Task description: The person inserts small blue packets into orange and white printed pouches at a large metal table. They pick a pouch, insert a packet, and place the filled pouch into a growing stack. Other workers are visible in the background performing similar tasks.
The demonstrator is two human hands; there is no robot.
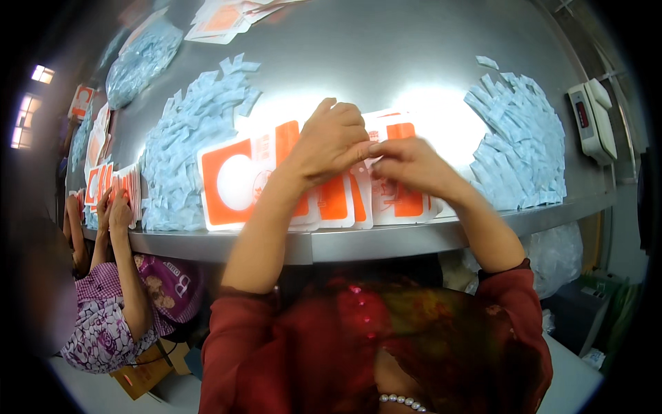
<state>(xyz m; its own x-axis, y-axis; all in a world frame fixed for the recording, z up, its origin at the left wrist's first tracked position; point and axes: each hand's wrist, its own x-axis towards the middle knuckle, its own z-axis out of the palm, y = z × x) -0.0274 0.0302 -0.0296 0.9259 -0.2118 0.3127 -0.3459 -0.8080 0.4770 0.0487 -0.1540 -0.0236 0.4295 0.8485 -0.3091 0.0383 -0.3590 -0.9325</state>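
A row of flat orange-and-white pouches [238, 183] lies overlapped like fanned cards along the table's near edge. Over the middle of the row is my left hand [332, 138], its fingers curled and its thumb reaching to the right. My right hand [412, 165] meets that thumb with bent, closed fingers at the pouches on the right of the row. What either hand holds is hidden behind the fingers. Left of the row spreads a heap of small pale-blue sachets [186, 152]. A second heap of sachets [520, 141] lies to the right.
The steel table [386, 62] has a raised front edge. A white device with a dark display [593, 121] stands at the right rim. Far left are a clear bag of sachets [145, 61] and a co-worker's hands [118, 210] at more pouches. More pouches [224, 19] lie at the back.
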